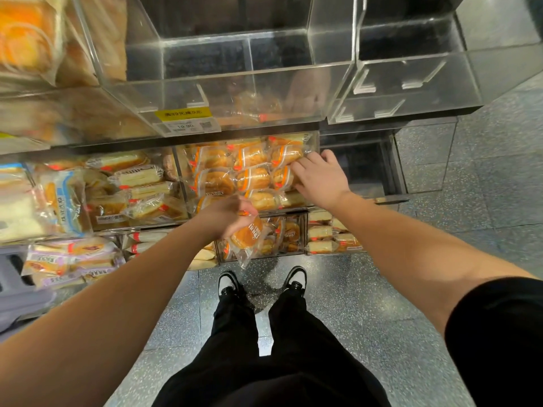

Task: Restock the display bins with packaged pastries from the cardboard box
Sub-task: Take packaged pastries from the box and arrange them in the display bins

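A clear acrylic display bin [316, 142] in the middle tier holds several round packaged pastries [252, 177] in orange-and-white wrappers. My right hand [318, 179] lies on the packs at the bin's right side, fingers spread and pressing them. My left hand [226, 214] hovers at the bin's front edge and pinches one wrapped round pastry [246, 237] by its top seam, so the pack hangs down. No cardboard box is in view.
Empty clear bins sit above [223, 54] and to the right [411, 74]. Bins of sliced-cake packs [141, 186] fill the left; lower bins [332, 233] hold more packs. A grey crate [17, 292] stands at the left. My shoes [261, 282] rest on speckled floor.
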The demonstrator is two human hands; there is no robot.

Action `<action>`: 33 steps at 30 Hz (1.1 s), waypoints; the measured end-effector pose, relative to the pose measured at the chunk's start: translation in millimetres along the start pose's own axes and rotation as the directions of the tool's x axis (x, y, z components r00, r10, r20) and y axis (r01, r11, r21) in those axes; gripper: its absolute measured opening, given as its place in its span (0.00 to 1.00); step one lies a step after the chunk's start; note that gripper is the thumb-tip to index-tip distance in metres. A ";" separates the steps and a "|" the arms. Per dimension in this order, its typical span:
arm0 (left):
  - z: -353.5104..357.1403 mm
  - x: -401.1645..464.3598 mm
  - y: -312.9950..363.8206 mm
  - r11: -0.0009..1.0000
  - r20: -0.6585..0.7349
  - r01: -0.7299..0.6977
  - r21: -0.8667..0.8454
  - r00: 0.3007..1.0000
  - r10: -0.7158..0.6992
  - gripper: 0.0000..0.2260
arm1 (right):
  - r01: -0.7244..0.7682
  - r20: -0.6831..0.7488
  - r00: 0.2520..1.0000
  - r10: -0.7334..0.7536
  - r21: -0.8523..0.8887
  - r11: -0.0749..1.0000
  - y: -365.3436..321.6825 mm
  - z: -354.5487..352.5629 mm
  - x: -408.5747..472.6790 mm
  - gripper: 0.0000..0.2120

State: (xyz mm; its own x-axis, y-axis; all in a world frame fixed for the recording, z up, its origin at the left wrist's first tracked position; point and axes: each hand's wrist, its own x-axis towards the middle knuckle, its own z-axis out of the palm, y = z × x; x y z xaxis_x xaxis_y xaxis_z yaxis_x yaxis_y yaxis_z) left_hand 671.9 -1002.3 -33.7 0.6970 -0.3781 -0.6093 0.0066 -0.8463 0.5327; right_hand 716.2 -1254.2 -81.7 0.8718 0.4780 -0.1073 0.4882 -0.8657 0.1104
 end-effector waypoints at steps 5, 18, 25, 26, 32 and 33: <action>2.9 -7.5 -0.5 0.988 -0.063 0.023 -0.150 0.997 -0.032 0.06 | -0.023 -0.031 0.999 0.023 -0.004 1.000 0.2 2.0 -2.7 0.18; 4.8 -22.4 34.4 0.708 -0.148 -0.028 -0.706 0.983 -0.109 0.31 | -0.213 0.049 0.972 0.231 0.605 0.767 12.4 -46.4 -29.9 0.19; 14.2 -4.7 80.1 0.759 -0.084 -0.054 -0.649 0.996 -0.001 0.39 | -0.411 0.633 0.702 -0.325 0.734 0.541 27.8 -85.7 -48.5 0.25; 15.2 -3.2 84.3 0.741 -0.079 -0.069 -0.668 0.997 0.022 0.40 | -0.445 0.651 0.688 -0.322 0.728 0.521 30.8 -86.0 -50.2 0.25; 23.1 13.7 86.1 0.946 -0.134 -0.119 -0.302 0.988 0.082 0.30 | -0.459 0.672 0.726 -0.148 0.633 0.623 47.6 -85.2 -52.0 0.23; 23.7 18.0 82.1 0.982 -0.155 -0.109 -0.156 0.984 0.084 0.28 | -0.423 0.649 0.757 -0.075 0.575 0.701 49.2 -86.1 -48.8 0.23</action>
State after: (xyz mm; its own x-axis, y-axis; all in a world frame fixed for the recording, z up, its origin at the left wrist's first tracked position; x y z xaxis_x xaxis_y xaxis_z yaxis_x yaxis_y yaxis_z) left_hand 668.0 -1087.5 -14.8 0.7979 -0.3853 -0.4636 0.0426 -0.7311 0.6809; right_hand 701.1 -1307.4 14.1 0.5975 0.3308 -0.7305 -0.0494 -0.8940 -0.4454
